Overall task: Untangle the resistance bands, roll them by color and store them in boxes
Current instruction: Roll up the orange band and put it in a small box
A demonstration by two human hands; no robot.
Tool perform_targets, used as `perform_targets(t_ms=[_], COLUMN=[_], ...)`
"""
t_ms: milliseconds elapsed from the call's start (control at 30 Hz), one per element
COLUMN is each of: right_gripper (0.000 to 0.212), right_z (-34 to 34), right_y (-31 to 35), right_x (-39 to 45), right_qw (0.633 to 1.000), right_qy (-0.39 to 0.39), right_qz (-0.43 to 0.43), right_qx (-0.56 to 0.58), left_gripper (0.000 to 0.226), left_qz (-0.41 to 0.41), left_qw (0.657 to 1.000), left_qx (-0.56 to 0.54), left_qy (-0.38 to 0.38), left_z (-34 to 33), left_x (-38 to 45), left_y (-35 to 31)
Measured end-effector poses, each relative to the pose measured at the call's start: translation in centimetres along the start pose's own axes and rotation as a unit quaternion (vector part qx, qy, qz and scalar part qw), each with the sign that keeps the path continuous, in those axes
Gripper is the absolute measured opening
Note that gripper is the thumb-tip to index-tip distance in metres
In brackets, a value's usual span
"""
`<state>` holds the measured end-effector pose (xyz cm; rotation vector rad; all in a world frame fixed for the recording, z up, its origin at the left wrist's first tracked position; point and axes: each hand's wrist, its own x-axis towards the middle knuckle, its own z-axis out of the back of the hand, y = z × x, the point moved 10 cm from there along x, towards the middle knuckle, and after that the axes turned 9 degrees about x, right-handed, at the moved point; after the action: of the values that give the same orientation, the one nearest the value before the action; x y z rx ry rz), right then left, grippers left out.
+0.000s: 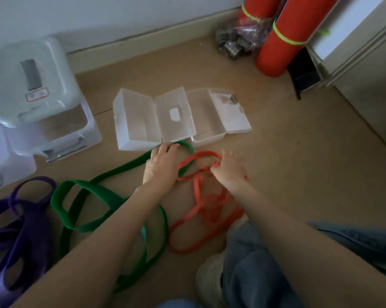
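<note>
A wide green band (103, 192) snakes across the wooden floor (287, 170), its far loop lying just before the open left box (134, 121). The left hand (162, 165) has its grip curled round that loop. Right of the green band, a thinner red band (201, 196) lies in a loose tangle; the right hand (228, 170) pinches its upper loops. A purple band (25, 216) is heaped left of the green band, cut off by the frame edge. A second open box (212, 116) touches the first. Forearms hide parts of both bands. Bare floor spreads right of the red band.
</note>
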<state>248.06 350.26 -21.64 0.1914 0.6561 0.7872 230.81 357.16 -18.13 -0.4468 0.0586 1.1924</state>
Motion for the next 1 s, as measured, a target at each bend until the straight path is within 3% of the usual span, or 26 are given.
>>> perform_targets(t_ms=[100, 200, 300, 400, 500, 733, 900, 1000], right_gripper=[0.057, 0.046, 0.031, 0.027, 0.028, 0.028, 0.039, 0.051], right_z=[-0.5, -1.7, -2.0, -1.1, -1.4, -2.6, -2.6, -3.5], right_y=[5.4, 6.3, 7.5, 9.4, 11.6, 15.9, 16.9, 17.0], right_x=[1.7, 4.0, 5.2, 6.2, 8.0, 11.4, 9.6, 7.1], right_qw=[0.986, 0.987, 0.977, 0.963, 0.962, 0.973, 0.975, 0.97], right_qy=[-0.026, -0.005, -0.022, -0.06, -0.036, 0.006, -0.047, -0.043], right_qz=[0.167, 0.162, 0.202, 0.259, 0.269, 0.227, 0.208, 0.219], right_qx=[0.006, 0.003, -0.061, -0.048, -0.022, 0.039, 0.063, 0.098], left_gripper=[0.06, 0.059, 0.044, 0.039, 0.04, 0.061, 0.078, 0.08], left_qz=[-0.042, -0.001, 0.058, 0.112, 0.089, 0.011, 0.065, 0.088], left_qw=[0.982, 0.973, 0.983, 0.986, 0.984, 0.992, 0.996, 0.995], left_qx=[0.179, 0.228, 0.173, 0.06, 0.003, -0.04, 0.047, 0.04], left_qy=[-0.038, -0.018, -0.026, -0.105, -0.155, -0.118, -0.031, -0.04], left_z=[-0.2, -1.0, -0.7, 0.6, 1.4, 2.0, 1.3, 1.5], left_x=[1.8, 4.2, 6.6, 8.4, 10.2, 11.7, 11.2, 10.4], left_y=[1.6, 3.5, 4.9, 6.3, 6.6, 8.3, 10.7, 10.6])
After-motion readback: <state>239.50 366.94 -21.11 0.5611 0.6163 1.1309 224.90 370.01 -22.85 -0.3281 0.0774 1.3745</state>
